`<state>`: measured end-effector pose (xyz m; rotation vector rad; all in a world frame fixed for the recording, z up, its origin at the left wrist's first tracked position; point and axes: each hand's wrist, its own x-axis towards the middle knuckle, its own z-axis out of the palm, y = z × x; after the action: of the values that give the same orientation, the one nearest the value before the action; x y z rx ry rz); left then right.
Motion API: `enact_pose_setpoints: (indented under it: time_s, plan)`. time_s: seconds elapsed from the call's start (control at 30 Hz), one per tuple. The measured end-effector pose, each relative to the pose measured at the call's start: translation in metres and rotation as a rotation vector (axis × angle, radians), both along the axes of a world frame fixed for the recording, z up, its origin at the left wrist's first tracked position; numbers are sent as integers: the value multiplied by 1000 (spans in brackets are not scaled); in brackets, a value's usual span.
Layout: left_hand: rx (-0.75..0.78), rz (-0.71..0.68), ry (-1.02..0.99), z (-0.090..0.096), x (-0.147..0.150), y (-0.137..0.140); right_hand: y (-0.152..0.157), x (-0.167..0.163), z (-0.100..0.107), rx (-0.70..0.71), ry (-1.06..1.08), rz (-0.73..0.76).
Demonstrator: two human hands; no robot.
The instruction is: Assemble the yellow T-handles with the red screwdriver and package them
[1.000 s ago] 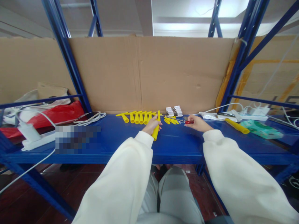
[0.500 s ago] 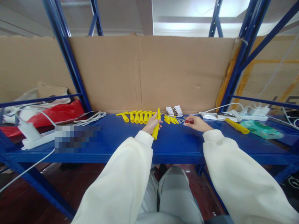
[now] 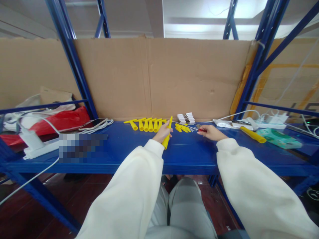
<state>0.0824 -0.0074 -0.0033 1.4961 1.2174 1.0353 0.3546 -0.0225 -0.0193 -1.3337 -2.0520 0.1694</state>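
Observation:
My left hand (image 3: 162,132) is closed around a yellow T-shaped handle (image 3: 166,142), its wide tube end toward me. In my right hand (image 3: 211,132) is a screwdriver (image 3: 189,127) with a red grip, pinched by the fingers. Its thin metal shaft points left, and the tip lies close to the top of the yellow handle; whether they touch, I cannot tell. Several similar yellow handles (image 3: 150,126) stand in a row left of my left hand. Between my hands lie small flat yellow pieces (image 3: 182,128), with a stack of white pieces (image 3: 185,118) behind them.
A cardboard sheet (image 3: 189,79) backs the blue table (image 3: 139,149). Rightward are a yellow tube (image 3: 254,134), a green packet (image 3: 279,137) and a power strip (image 3: 271,124). Leftward lie a phone (image 3: 93,124) with a cable, a red bag (image 3: 59,120) and another power strip (image 3: 41,148).
The screwdriver's shaft has straightened toward the left handle and shows more clearly. The yellow handle's upper end has tilted slightly to the right. Both arms stay nearly in place.

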Motion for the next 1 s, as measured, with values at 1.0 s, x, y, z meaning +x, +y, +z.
enact_pose_setpoints:
  time_s: [1.0]
  plan:
    - [96,-32,71,-6,0,7,2,3,-1,-18,-84,-129]
